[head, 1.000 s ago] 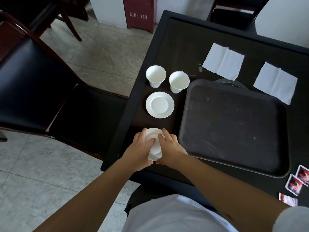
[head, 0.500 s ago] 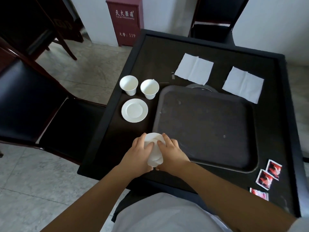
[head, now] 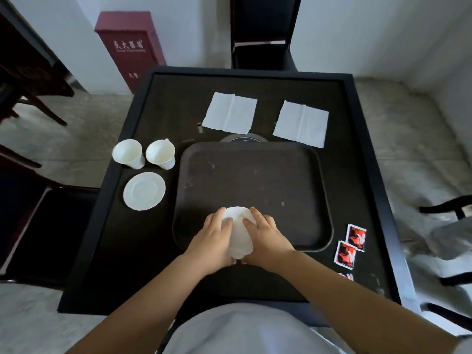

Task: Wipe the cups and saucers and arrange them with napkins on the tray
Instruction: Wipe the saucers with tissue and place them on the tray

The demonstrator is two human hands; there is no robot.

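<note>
Both hands, left hand point(head: 215, 240) and right hand point(head: 265, 238), grip a white saucer point(head: 236, 213) wrapped in a cloth point(head: 240, 245). Two cups point(head: 128, 154) point(head: 161, 154), one more saucer point(head: 144, 191), two napkins point(head: 229, 114) point(head: 301, 123), one tray point(head: 252, 175).

Top: light grey short-sleeved shirt point(head: 245, 330), plain, no visible markings
Sleeve: light grey edge at the right upper arm point(head: 463, 347)
Forearms: bare, no watch or jewellery visible

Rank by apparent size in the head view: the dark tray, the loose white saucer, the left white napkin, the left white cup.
1. Dark rectangular tray
2. Left white paper napkin
3. Round white saucer
4. Left white cup

The napkin lies farther away, so its lead over the saucer holds.
</note>
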